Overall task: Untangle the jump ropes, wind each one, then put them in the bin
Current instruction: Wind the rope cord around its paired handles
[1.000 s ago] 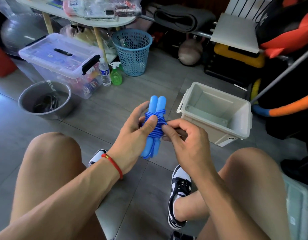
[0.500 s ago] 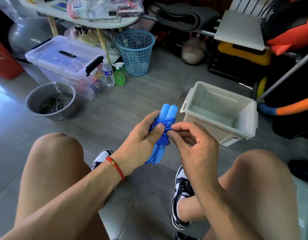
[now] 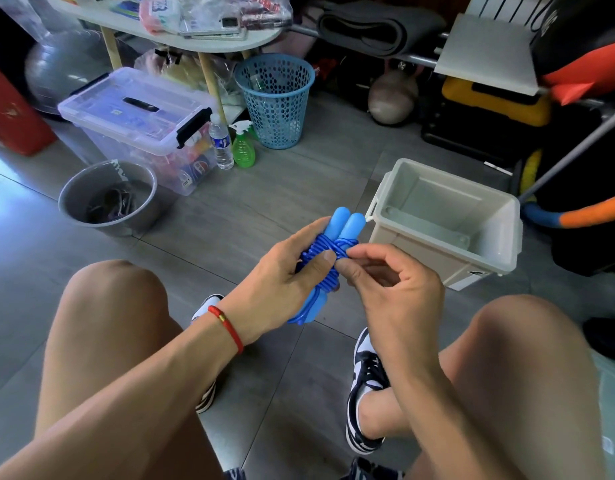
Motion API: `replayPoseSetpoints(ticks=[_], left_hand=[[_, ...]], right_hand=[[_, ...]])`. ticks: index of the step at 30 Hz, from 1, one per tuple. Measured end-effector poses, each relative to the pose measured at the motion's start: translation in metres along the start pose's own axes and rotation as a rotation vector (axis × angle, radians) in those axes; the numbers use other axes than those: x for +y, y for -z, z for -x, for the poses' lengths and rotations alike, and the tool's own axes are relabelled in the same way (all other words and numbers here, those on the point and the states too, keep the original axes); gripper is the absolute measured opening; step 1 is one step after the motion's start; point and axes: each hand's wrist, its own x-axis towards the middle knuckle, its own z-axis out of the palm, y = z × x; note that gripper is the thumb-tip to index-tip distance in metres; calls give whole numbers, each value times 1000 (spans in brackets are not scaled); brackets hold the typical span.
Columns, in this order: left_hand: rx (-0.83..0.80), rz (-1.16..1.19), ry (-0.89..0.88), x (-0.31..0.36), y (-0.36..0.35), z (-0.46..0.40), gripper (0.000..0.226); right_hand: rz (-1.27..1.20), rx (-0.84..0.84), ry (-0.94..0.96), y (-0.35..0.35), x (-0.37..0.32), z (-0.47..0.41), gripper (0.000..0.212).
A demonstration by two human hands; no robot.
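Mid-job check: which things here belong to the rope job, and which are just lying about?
Job: blue jump rope, gripped by left hand, pinched by right hand; white bin.
Lying about: metal bucket, blue basket, clear lidded box, water bottle, green spray bottle.

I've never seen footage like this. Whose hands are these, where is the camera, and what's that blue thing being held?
There is no robot: a person sits wearing a camera on the head, so the one picture looks down over the knees at both hands. The left hand grips a blue jump rope, its cord wound around the two handles held side by side. The right hand pinches the cord at the wraps, probably tucking the end. On the floor just beyond stands an open grey bin, with no rope showing inside. Farther off are a blue basket, a metal bowl and a clear lidded box.
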Motion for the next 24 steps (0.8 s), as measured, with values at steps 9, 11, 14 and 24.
replayPoseSetpoints(ticks=[9, 11, 14, 24], left_hand=[[33, 1, -22, 2, 2, 0, 40], [38, 37, -24, 1, 3, 0, 41], [20, 80, -20, 2, 6, 0, 41], [52, 258, 98, 5, 12, -3, 37]], right_hand=[[-8, 46, -54, -9, 1, 6, 10], [-33, 28, -74, -9, 1, 7, 12], [-88, 26, -106, -12, 1, 10, 13], [-112, -43, -21, -19, 5, 6, 10]])
